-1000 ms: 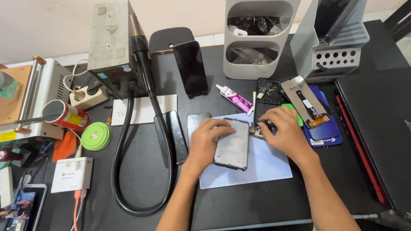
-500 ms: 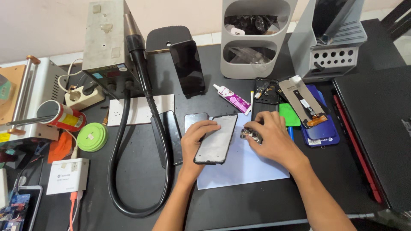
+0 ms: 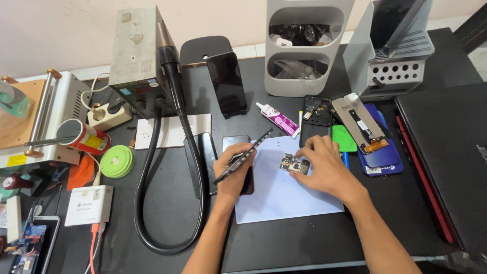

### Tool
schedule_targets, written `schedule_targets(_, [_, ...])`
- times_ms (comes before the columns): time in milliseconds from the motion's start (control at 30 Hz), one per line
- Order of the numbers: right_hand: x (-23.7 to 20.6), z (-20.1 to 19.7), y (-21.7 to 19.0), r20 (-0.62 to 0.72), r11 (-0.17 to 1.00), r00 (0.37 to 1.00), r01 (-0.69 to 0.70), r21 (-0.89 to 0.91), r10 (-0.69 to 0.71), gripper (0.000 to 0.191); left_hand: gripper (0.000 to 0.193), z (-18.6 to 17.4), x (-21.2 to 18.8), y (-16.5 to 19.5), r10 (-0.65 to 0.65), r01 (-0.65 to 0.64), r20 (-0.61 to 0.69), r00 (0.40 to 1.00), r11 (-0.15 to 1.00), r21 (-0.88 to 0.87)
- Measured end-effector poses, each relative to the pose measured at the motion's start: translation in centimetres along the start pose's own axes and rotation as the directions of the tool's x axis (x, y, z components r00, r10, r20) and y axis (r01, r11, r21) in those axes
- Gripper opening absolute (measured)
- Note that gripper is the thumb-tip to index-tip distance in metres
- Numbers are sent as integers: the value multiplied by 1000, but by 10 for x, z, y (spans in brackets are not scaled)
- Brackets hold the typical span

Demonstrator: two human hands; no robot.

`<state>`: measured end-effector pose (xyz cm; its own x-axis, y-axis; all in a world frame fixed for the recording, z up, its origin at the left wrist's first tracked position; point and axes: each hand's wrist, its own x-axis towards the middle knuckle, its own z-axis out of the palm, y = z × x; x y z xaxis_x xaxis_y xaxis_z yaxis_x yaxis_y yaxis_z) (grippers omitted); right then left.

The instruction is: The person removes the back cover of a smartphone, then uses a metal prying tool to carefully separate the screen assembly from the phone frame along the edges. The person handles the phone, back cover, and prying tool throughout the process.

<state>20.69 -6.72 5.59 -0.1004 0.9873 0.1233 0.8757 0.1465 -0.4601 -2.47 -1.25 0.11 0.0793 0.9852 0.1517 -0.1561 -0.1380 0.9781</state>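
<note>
Two hands at work over a pale blue mat (image 3: 284, 195) on the black desk (image 3: 167, 203). Left hand (image 3: 234, 170) is closed around a phone screen panel (image 3: 243, 156), thumb and fingers pinching its long edges, panel tilted up on edge with its far corner in the air above the mat. Right hand (image 3: 324, 167) lies flat and loosely open, fingertips touching a small circuit board (image 3: 294, 164) that sits on the mat; it grips nothing.

Just left of the mat: a dark phone (image 3: 205, 160) lying flat beside the thick black hose (image 3: 167, 203), which loops toward the near edge. Beyond the right hand: an opened phone back frame (image 3: 315, 119), a green card (image 3: 345, 138), and another screen with flex cable (image 3: 361, 122) on a blue phone (image 3: 380, 157). A glue tube (image 3: 278, 119) lies beyond the mat. Far side: grey hot-air station (image 3: 139, 56), upright phone on a stand (image 3: 227, 83), grey storage bins (image 3: 307, 48).

Risks, my read:
- Panel is held only by its edges and at a tilt; a slip drops it onto the board or desk and glass could crack.
- Squeezing thin glass that way can flex it.
- Bare fingertips on the board: static or skin oil on contacts.
- Board is loose on the mat; a nudge could slide it off toward the clutter.
</note>
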Motion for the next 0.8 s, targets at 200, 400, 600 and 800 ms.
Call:
schedule_targets(200, [1, 7, -4, 2, 998, 999, 45, 42, -45, 41, 19, -3, 2, -5, -117, 126, 66, 991, 978, -164])
schedule_targets(400, [3, 13, 8, -109, 986, 987, 131, 101, -120, 47, 16, 0, 2, -9, -88, 106, 108, 990, 979, -174])
schedule_targets(600, [5, 2, 41, -410, 996, 908, 74, -55, -90, 50, 30, -2, 3, -5, 249, -249, 240, 938, 968, -30])
schedule_targets(800, [8, 8, 58, -500, 996, 865, 7, -93, -53, 52, 30, -2, -3, 12, 199, -235, 315, 928, 969, 81])
